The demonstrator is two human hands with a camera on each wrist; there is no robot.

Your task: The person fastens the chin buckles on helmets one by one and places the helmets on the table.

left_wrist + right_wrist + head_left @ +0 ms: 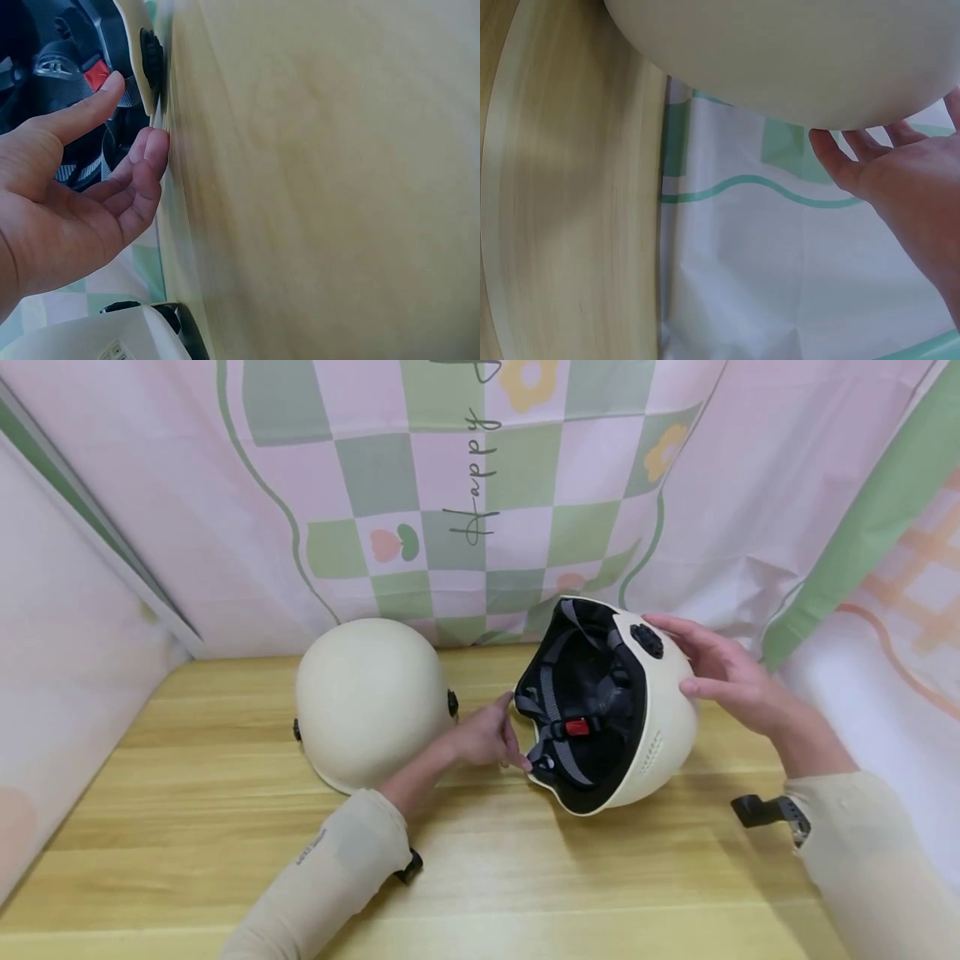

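Observation:
A cream helmet (667, 735) is tipped on its side at the right, its black-lined inside facing left. Grey straps and a red buckle (577, 727) show within it. My left hand (487, 735) holds its rim, thumb and fingers at the edge; the left wrist view shows the thumb beside the buckle (96, 75). My right hand (731, 677) grips the outer shell from the right, fingers spread over its curve; the right wrist view shows the fingertips against the shell (802, 67). Whether the helmet touches the table is hard to tell.
A second cream helmet (371, 702) stands dome up at the left, close to my left forearm. Both rest over or on a wooden table (487, 877). A checked fabric curtain (525, 468) hangs behind, with pale cloth at both sides.

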